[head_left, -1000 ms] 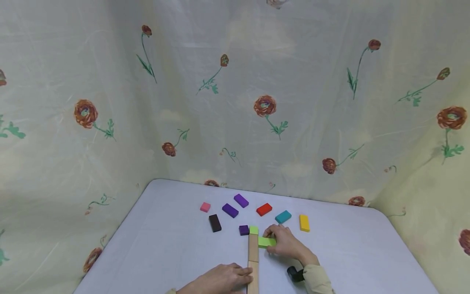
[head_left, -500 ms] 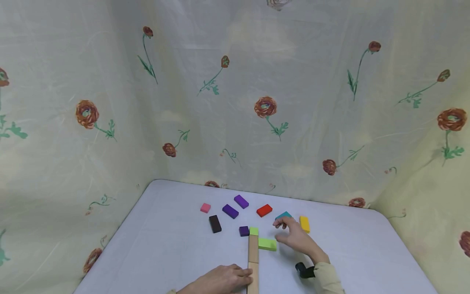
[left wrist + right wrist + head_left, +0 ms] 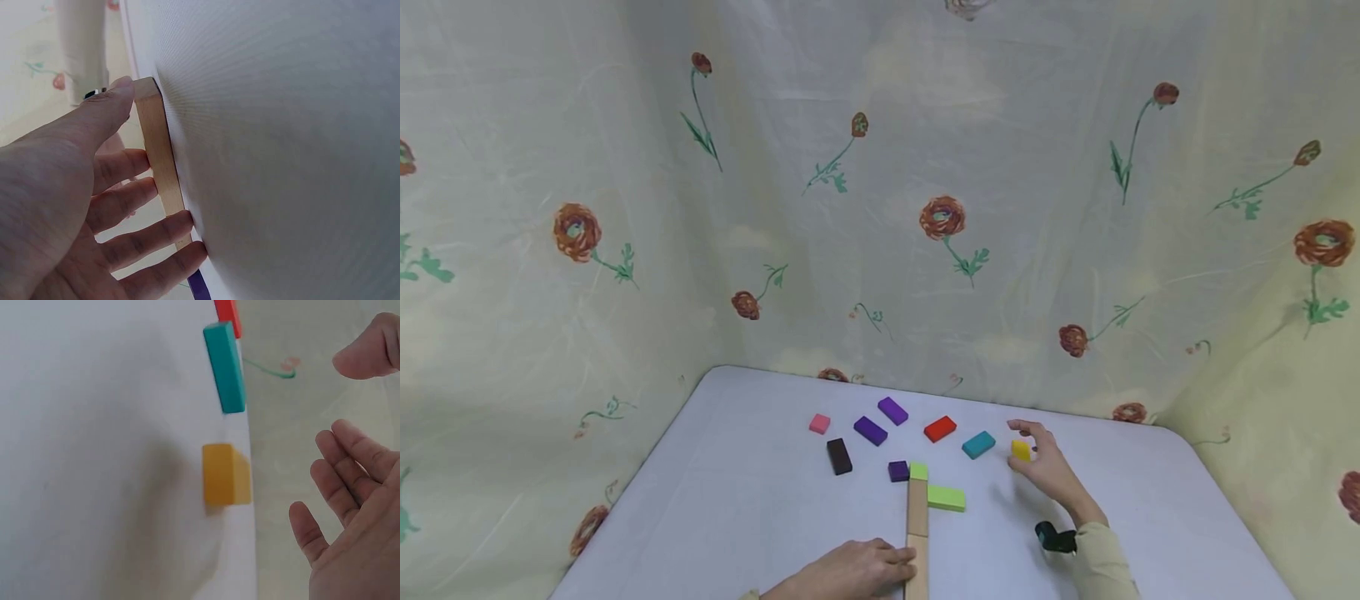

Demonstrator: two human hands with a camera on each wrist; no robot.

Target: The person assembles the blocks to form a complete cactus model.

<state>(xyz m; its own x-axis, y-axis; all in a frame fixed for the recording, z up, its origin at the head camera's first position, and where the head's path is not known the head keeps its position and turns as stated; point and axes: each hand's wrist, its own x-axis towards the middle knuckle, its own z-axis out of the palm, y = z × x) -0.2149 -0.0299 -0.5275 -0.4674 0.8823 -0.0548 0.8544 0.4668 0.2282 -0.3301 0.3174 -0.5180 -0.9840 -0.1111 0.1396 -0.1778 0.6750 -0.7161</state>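
Observation:
My left hand lies with fingertips on the near one of two plain wooden blocks placed end to end. In the left wrist view its fingers stretch against the wooden block. My right hand hovers by the yellow block, thumb and fingers spread and holding nothing. The right wrist view shows the yellow block on the table, apart from the fingers. A small green block caps the wooden row, and a longer green block juts from its right side.
Around lie a teal block, a red block, two purple blocks, a small dark purple block, a black block and a pink block. Flowered cloth hangs behind the white table.
My right hand has let go of the longer green block and moved right, over to the yellow block. The green block stays beside the wooden row; my left hand has not moved.

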